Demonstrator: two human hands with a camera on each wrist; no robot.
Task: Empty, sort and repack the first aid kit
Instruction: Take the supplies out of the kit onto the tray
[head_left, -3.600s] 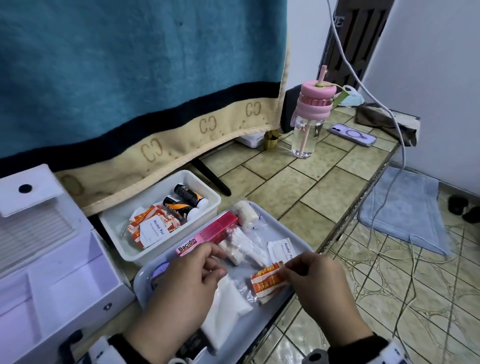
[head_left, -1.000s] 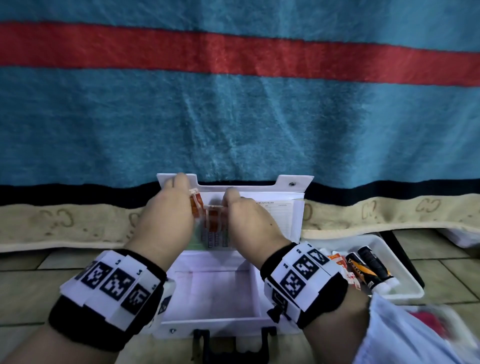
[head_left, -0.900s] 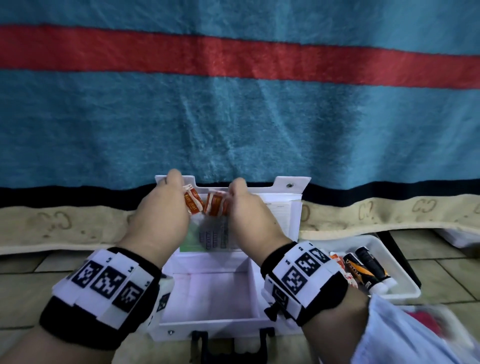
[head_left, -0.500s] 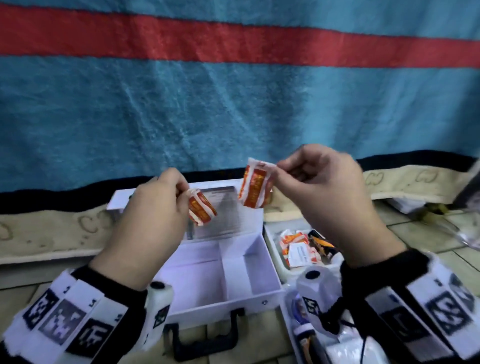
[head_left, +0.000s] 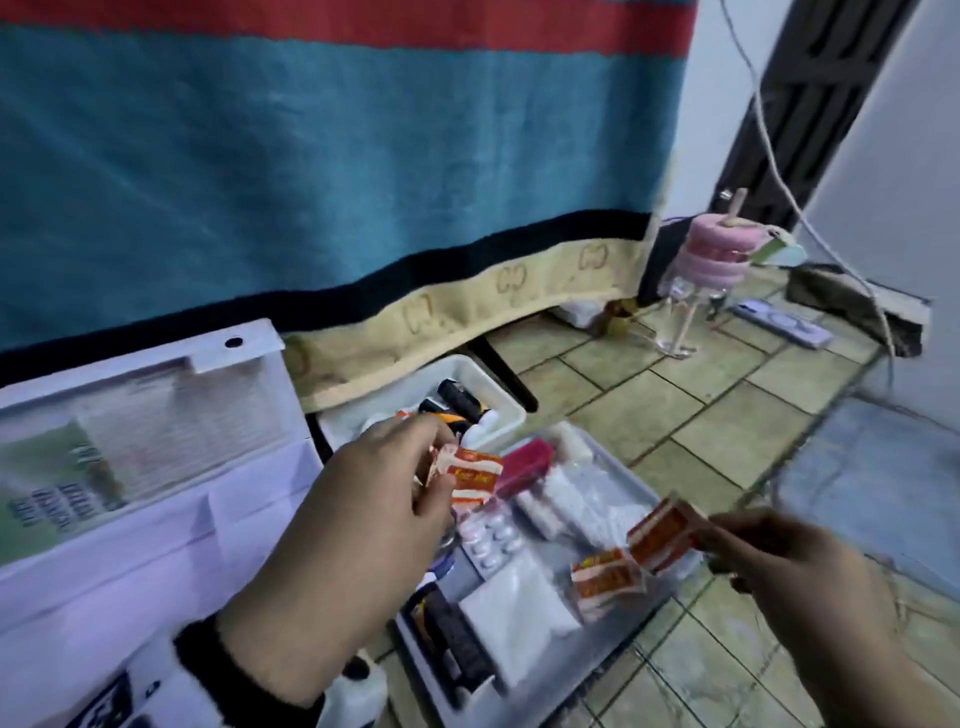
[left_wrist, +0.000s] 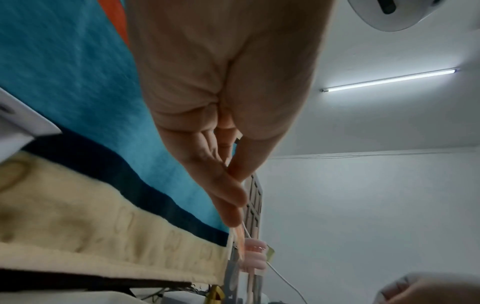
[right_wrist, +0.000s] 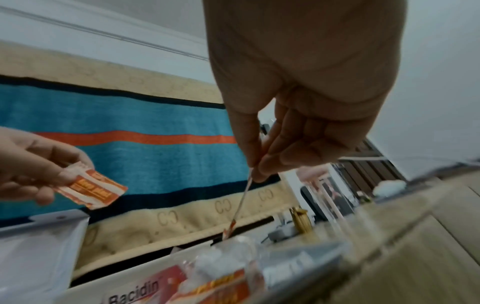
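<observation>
My left hand (head_left: 415, 467) pinches orange-and-white plaster packets (head_left: 470, 475) above the grey tray (head_left: 631, 480), near the white tub (head_left: 491, 382). The same packets (right_wrist: 92, 193) show at the left of the right wrist view. My right hand (head_left: 727, 540) pinches another orange plaster packet (head_left: 665, 535) by its edge over the tray's right rim; it hangs edge-on (right_wrist: 240, 205) in the right wrist view. More orange packets (head_left: 605, 577) lie on the tray. The open white first aid kit (head_left: 156, 519) stands at the left, its compartments bare.
The tray holds a pink Bacidin box (head_left: 524, 467), a pill blister (head_left: 491, 540), white gauze packs (head_left: 519, 608) and a dark item (head_left: 457, 639). The tub holds small bottles (head_left: 457, 402). A pink-lidded bottle (head_left: 711, 270) and a phone (head_left: 779, 325) stand far right, near the counter edge.
Both hands lifted the plaster packets out of the kit's lid and carried them right and down, now over the tray. My view has swung right with them.
</observation>
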